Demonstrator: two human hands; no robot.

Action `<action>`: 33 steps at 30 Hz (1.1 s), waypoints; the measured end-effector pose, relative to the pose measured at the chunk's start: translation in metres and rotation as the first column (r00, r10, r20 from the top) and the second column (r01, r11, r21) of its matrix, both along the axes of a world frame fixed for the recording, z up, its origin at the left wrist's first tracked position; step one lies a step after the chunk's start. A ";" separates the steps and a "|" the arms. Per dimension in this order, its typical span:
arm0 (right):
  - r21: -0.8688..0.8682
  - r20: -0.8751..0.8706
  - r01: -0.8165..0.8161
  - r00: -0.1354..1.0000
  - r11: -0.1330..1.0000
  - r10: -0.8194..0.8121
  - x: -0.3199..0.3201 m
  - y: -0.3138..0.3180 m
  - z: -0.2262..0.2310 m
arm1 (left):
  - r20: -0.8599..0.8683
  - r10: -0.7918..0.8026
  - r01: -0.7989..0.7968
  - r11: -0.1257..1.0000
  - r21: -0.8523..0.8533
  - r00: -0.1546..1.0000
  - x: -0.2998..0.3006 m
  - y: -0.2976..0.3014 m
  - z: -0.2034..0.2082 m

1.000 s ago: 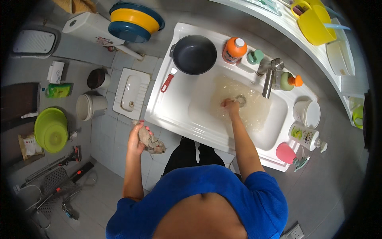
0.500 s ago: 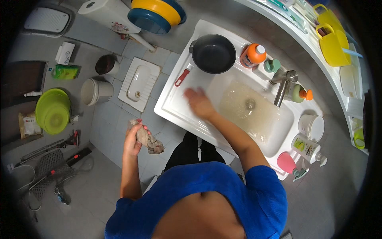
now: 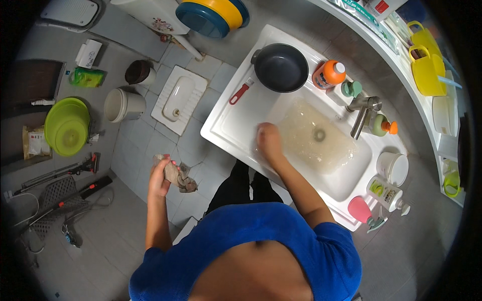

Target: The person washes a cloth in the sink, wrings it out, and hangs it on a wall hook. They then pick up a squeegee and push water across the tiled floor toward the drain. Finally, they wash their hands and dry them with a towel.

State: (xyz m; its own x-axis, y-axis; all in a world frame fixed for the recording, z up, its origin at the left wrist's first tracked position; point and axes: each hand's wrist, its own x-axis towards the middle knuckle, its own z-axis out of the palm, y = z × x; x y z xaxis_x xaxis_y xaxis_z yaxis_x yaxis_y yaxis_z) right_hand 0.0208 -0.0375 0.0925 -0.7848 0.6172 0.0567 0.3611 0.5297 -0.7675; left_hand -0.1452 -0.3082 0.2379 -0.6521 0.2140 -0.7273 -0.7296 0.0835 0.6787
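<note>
A bunched brown-grey cloth [image 3: 173, 175] hangs from my left hand [image 3: 158, 176], whose fingers are closed around it, over the floor left of the sink. Above the left part of the white sink [image 3: 241, 120], by the edge of its basin, is my right hand [image 3: 269, 142]. Motion smears its fingers, and I see nothing in it. Cloudy water [image 3: 311, 150] stands in the basin over the round drain [image 3: 319, 135]. A dark frying pan [image 3: 281, 68] rests on the sink's far left corner, and a red-handled tool [image 3: 239, 94] lies just below it.
Along the sink's back stand an orange bottle [image 3: 329, 74], pump bottles and a metal faucet [image 3: 362, 118]. A white tub [image 3: 392, 168], a white pump bottle [image 3: 384, 193] and a pink spray bottle [image 3: 360, 209] line the right end. A squat toilet [image 3: 175, 103] and a bucket [image 3: 123, 106] are left.
My right hand has moved right and toward me, from the sink's flat left side to the basin edge. My left hand keeps the cloth, slightly further left. The view has shifted a little.
</note>
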 end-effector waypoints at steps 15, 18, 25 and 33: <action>0.200 -0.167 -0.296 0.929 0.934 0.330 -0.072 -0.082 0.012 | -0.005 -0.023 0.022 1.000 -0.006 1.000 0.013 0.002 0.004; 0.153 -0.151 -0.385 0.901 0.910 0.407 -0.048 -0.080 0.013 | 0.007 -0.040 0.040 0.999 -0.001 0.999 0.015 0.014 0.006; 0.161 0.048 -0.345 0.939 0.925 0.342 0.135 -0.018 0.035 | 0.010 -0.085 0.084 0.996 0.028 0.996 0.018 0.019 0.002; 0.294 -0.174 -0.419 0.861 0.859 0.479 -0.013 -0.018 0.030 | -0.002 -0.140 0.140 0.990 0.028 0.990 0.018 0.044 0.001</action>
